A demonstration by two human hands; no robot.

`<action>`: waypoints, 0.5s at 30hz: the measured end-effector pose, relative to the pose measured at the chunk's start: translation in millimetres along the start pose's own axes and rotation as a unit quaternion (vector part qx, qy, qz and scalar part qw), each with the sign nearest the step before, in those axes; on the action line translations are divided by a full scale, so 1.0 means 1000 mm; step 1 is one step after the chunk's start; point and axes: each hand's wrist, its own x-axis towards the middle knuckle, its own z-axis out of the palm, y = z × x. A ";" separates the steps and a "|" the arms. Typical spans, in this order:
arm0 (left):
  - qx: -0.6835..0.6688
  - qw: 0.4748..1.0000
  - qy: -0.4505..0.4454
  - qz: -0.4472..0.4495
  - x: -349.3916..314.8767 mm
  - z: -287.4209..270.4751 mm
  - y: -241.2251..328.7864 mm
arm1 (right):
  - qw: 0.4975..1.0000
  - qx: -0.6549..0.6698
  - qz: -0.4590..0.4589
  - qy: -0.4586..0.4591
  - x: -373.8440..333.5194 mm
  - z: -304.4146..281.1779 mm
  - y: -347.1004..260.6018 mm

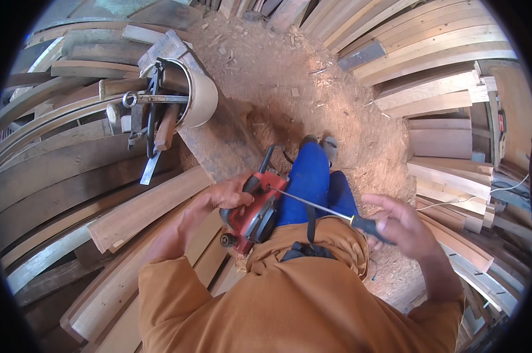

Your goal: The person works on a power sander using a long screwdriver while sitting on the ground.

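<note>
Mid-frame, the left hand (233, 195) curls its fingers round a red power tool (257, 206), likely steadying it against the screwdriver (365, 225) the right hand (404, 226) holds.

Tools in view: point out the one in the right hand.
The screwdriver, its thin metal shaft reaching left to the red power tool. The left hand grips that one; other tools jut from the white bucket.
</note>
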 end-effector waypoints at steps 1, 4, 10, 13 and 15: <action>0.002 1.000 -0.001 0.000 -0.001 0.002 0.000 | 0.997 0.046 0.056 0.006 -0.001 0.004 -0.013; 0.014 1.000 0.009 0.002 -0.003 0.005 0.007 | 0.983 -0.060 0.160 -0.064 -0.002 -0.007 0.004; 0.060 0.998 0.013 -0.008 -0.008 0.007 0.015 | 0.775 -0.592 -0.220 0.012 -0.020 0.026 0.010; 0.045 0.999 0.029 -0.005 -0.005 0.007 0.008 | 0.730 -0.643 -0.229 0.028 -0.023 0.024 0.010; 0.049 0.998 0.026 -0.005 -0.006 0.009 0.007 | 0.735 -0.642 -0.217 0.026 -0.022 0.019 0.019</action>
